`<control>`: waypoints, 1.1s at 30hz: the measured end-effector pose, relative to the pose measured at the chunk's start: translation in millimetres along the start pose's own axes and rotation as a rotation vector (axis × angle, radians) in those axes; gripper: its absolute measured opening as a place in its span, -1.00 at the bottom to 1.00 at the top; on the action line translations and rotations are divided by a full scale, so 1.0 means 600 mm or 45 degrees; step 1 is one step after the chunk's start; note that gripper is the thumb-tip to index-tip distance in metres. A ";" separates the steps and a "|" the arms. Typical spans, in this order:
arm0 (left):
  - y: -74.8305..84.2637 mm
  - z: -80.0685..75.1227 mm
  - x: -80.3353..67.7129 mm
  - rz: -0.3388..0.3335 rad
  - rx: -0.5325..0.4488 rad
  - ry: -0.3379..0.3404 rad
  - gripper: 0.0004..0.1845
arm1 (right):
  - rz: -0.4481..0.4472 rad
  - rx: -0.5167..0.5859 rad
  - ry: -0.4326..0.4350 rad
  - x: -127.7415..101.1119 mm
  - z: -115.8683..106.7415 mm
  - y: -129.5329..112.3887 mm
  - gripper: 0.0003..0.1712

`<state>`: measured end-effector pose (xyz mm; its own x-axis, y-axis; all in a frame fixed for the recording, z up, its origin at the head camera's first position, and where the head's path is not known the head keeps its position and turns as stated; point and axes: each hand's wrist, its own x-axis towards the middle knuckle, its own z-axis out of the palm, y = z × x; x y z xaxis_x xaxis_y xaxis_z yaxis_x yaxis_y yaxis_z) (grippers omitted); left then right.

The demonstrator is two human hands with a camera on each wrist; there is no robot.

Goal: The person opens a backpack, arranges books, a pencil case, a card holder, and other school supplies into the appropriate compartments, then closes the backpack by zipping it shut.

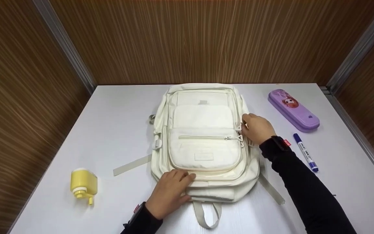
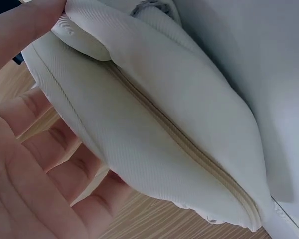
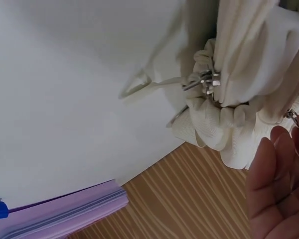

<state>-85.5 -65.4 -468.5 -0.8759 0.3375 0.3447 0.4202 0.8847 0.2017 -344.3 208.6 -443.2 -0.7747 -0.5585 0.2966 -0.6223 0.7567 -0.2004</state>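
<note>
both hands [image 1: 170, 191] [image 1: 256, 128] rest on the backpack [image 1: 203, 143]; neither grips it

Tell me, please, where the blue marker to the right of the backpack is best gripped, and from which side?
Grip the blue marker across the middle of its white barrel, coming straight down from above. It lies flat on the white table, with bare surface on both long sides for the fingers, probably an easy pinch. The right hand, now at the cream backpack, is nearest.
</note>
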 end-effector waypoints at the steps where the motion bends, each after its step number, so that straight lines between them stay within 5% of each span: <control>1: 0.000 0.000 0.000 -0.003 -0.003 -0.006 -0.34 | 0.009 0.008 -0.009 -0.001 0.001 0.002 -0.88; 14: -0.002 0.002 0.002 -0.011 -0.001 -0.045 -0.40 | 0.181 0.266 0.024 -0.017 -0.014 0.019 -0.82; 23: 0.004 0.009 0.005 -0.014 0.147 -0.055 -0.44 | 0.063 0.164 -0.089 -0.031 -0.033 0.011 -0.83; 33: 0.017 0.015 0.010 0.026 0.281 -0.002 -0.49 | -0.119 -0.052 -0.081 -0.063 -0.033 -0.016 -0.77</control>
<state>-88.6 -51.7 -472.4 -0.8682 0.3565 0.3450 0.3762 0.9265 -0.0108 -306.9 229.3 -434.2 -0.7199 -0.6465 0.2524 -0.6879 0.7129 -0.1360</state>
